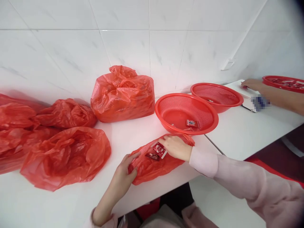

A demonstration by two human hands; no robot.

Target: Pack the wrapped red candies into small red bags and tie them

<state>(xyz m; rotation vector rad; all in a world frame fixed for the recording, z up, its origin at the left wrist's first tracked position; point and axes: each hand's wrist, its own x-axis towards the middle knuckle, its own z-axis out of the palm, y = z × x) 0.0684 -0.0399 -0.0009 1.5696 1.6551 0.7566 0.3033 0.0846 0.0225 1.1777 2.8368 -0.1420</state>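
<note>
A small red plastic bag [152,167] lies at the front edge of the white table [133,133]. My left hand [124,172] pinches the bag's left end. My right hand [175,146] rests on the bag's top right and holds a small red and white candy packet [159,149]. A darker packet [152,156] lies on the bag just beside it. Right behind my right hand stands a red perforated basket [166,106] with a red packet [192,123] inside.
A second red basket [235,100] overlaps the first at the right. Several stuffed red plastic bags [122,95] [65,156] fill the table's left and back. Another person's hand [253,84] and forearm rest at the far right beside a third red basket [283,83]. A tiled wall stands behind.
</note>
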